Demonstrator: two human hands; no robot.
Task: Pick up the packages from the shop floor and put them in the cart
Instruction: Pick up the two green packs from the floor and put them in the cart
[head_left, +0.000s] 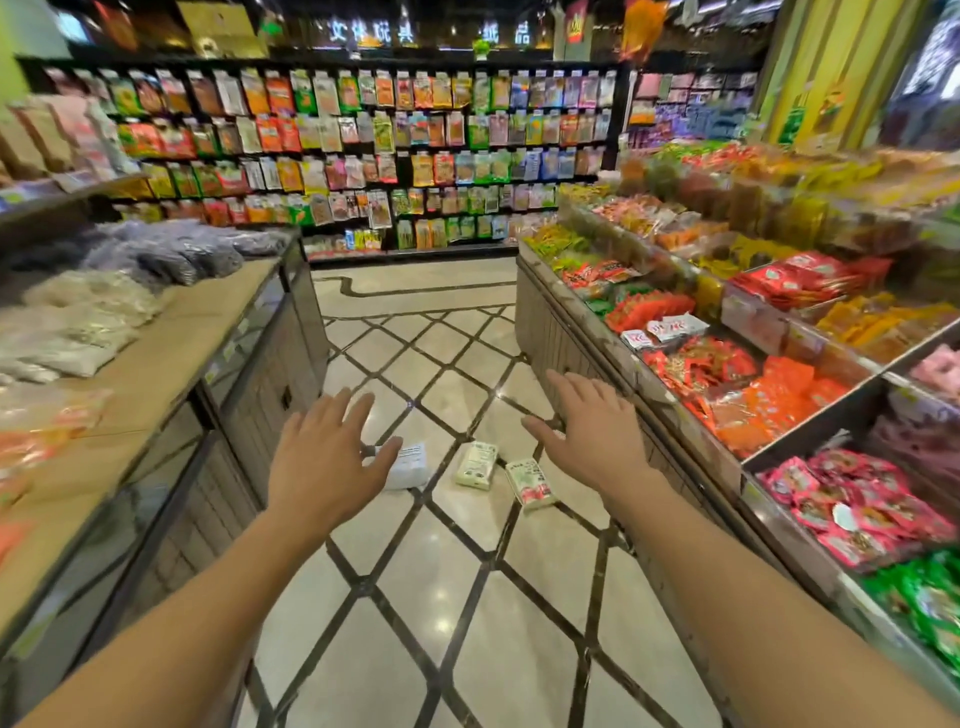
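Note:
Three packages lie on the tiled shop floor ahead of me. A white package (410, 467) is partly hidden behind my left hand (322, 457). A cream and green package (477, 464) lies in the middle, and a white and red package (531, 483) lies to its right. My right hand (589, 426) is stretched forward above the floor, right of the packages. Both hands are empty with fingers spread. No cart is in view.
A counter (171, 364) with bagged goods stands on the left. On the right runs a display bin (597, 343) full of red, orange and green snack packs. A wall of hanging snack bags (415, 156) closes the far end of the aisle.

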